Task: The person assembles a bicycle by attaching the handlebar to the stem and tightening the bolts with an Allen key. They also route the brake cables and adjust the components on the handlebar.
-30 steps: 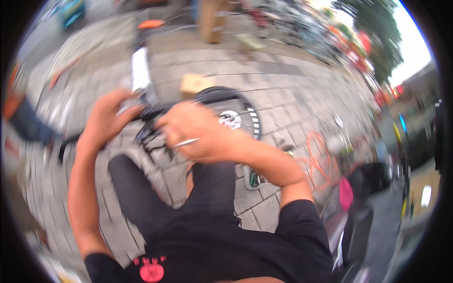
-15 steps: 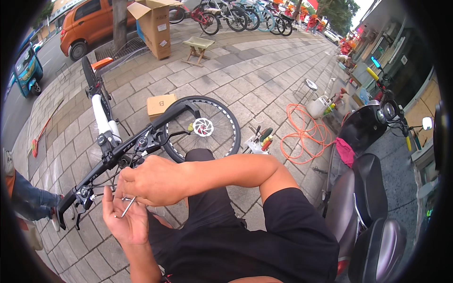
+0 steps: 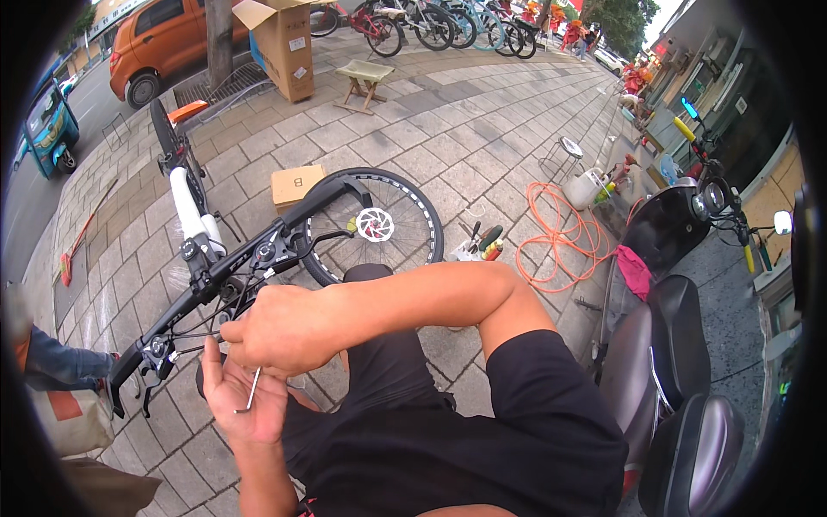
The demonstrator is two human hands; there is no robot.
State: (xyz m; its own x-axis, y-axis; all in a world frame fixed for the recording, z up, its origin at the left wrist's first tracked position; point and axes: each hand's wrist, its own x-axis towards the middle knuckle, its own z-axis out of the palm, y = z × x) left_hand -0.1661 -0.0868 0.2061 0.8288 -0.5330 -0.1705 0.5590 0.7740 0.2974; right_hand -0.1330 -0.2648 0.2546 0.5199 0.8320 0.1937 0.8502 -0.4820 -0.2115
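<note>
My right hand (image 3: 284,332) is closed in a fist, knuckles up, above my left palm. A thin silver hex key (image 3: 251,389) sticks out from under it, its bent short end toward my left wrist. My left hand (image 3: 245,403) lies palm up beneath, thumb stretched out; its fingertips are hidden behind my right hand. I cannot tell whether the key rests on the palm. Just beyond my hands is a black bicycle handlebar (image 3: 177,312) with levers and cables. It belongs to a bicycle with a white-and-black fork (image 3: 187,211), whose handlebar slants toward me.
A wheel with a disc rotor (image 3: 376,225) lies beside a small cardboard box (image 3: 295,187). Hand tools (image 3: 482,245) and an orange hose (image 3: 560,237) are on the paving. A scooter (image 3: 668,345) stands close at my right. At left are a person's jeans-clad leg (image 3: 65,358) and a bag (image 3: 73,422).
The hex key has swung from a slant to a steeper angle over my left palm. Both hands have shifted slightly right. More of the bag at the lower left shows.
</note>
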